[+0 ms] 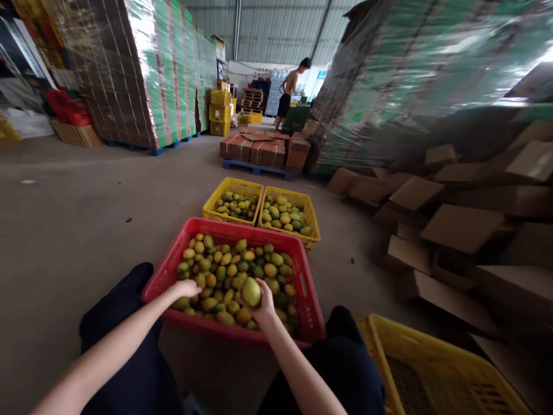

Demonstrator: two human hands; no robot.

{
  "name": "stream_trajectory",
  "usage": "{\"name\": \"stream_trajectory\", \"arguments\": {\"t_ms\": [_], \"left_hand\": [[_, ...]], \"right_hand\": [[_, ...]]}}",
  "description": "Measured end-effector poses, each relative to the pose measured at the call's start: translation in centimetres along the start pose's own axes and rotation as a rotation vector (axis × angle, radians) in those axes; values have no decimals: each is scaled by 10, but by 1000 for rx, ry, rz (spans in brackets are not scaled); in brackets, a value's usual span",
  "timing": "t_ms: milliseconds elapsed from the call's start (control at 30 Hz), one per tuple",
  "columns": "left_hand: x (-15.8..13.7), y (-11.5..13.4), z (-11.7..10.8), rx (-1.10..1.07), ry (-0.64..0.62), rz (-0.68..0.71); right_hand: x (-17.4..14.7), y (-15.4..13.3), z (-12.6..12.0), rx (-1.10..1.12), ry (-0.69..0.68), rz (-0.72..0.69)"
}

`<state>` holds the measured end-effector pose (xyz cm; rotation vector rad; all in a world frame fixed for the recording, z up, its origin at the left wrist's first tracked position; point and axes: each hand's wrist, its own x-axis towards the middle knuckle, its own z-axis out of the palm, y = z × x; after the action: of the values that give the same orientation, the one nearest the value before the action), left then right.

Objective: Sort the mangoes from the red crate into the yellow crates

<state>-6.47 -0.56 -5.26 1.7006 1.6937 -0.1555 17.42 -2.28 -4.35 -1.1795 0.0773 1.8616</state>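
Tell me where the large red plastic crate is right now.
In the head view, the red crate sits just below-left of centre, between the person's dark-clothed knees, on the near side of two smaller yellow plastic crates; both hands are over it.

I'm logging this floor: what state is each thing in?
Right hand: holding a fruit
Red crate: holding many loose fruits
Left hand: at its fruits, grip unclear
Yellow crate pair: holding fruits
Near yellow crate: partly in view
Cartons: heaped loosely
Tall stacks: film-wrapped
Far person: standing
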Motion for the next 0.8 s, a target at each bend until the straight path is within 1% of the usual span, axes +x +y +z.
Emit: {"name": "stream_trajectory", "arguments": {"t_ms": [33, 100, 200, 267, 300, 367, 400, 500, 567, 600, 633, 700, 800], "left_hand": [[-4, -3, 8, 79, -12, 1], [-7, -6, 14, 198, -40, 30], [-7, -7, 10, 317, -82, 110], [-6, -8, 6, 371, -103, 136], [-7, -8, 4, 390, -107, 142], [-9, -7, 1, 408, -104, 149], [-10, -7, 0, 408, -97, 150], [-13, -6, -1, 387, -68, 145], [-14, -6, -2, 371, -51, 132], [-14, -6, -2, 364, -45, 124], [-14, -6, -2, 359, -41, 116], [-12, -7, -2, 352, -41, 104], [-8, -6, -1, 351, -49, 95]], "right_hand": [[1, 7, -1, -52, 14, 50], [2, 24, -5, -156, 38, 159], [1, 41, -10, -261, 60, 277], [-1, 38, -8, -284, 81, 292], [-1, 29, -4, -285, 96, 275], [-3, -4, 9, -279, 125, 193], [-4, -27, 19, -266, 129, 114], [-6, -109, 50, -222, 114, -148], [-8, -156, 66, -233, 135, -246], [-8, -172, 68, -249, 148, -287], [-7, -182, 68, -264, 184, -312], [-5, -184, 55, -290, 201, -320], [0, -159, 23, -317, 200, -269]]}}
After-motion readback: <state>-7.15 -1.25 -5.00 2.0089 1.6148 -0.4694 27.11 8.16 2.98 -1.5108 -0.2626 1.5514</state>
